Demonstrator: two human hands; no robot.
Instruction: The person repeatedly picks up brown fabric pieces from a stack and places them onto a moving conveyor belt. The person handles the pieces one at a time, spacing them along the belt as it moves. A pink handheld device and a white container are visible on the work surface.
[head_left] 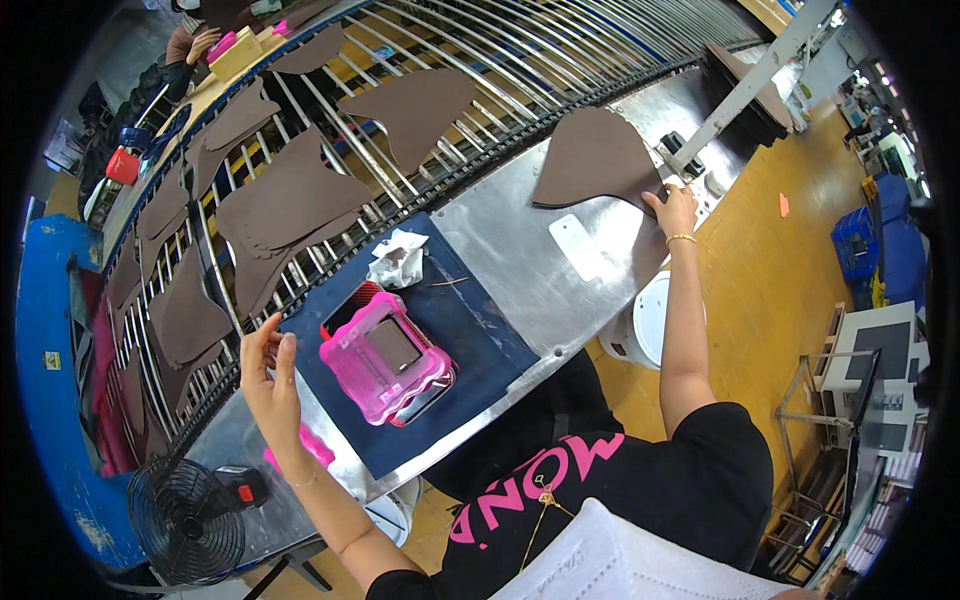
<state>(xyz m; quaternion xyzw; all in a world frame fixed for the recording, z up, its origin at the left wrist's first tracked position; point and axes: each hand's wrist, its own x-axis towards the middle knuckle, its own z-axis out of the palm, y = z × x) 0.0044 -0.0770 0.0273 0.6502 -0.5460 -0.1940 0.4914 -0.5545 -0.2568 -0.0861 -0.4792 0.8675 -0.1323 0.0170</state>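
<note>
At the right end of the metal table, a flat brown leather piece [595, 160] lies beside the foot of a metal post. My right hand [678, 212] is closed at its narrow right end, thumb over the edge; the fingers' undersides are hidden. Raised over the table's left part, my left hand [268, 370] holds nothing, its fingers bent and thumb apart. To its right, a pink scallop-edged tray [345, 375] sits on a dark blue sheet [480, 340], with a dark block [392, 343] inside. Crumpled white paper [398, 260] lies just behind the tray.
A rack conveyor of metal rods [540, 50] runs behind the table, carrying several brown pieces [290, 200]. A black fan [187, 520] stands at lower left. A white card [573, 248] lies on the metal. Below the table is a white bucket [652, 320]. Another person's hand [203, 45] shows far left.
</note>
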